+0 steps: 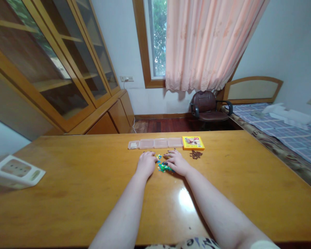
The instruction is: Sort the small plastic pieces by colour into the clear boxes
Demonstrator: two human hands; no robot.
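Pieces (162,168) sit between your left hand (146,164), at nine o'clock, its pinch impossible to tell, and your right hand (179,164), at three, fingers spread, so touch lightly lest they scatter.

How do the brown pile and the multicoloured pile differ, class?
The brown pile looks all brown; the multicoloured pile mixes green, blue and yellow. The right hand partly hides the multicoloured pile; the brown pile is uncovered. The brown pile lies near the yellow box; the multicoloured pile sits farther left. Both are loose small pieces on the table.
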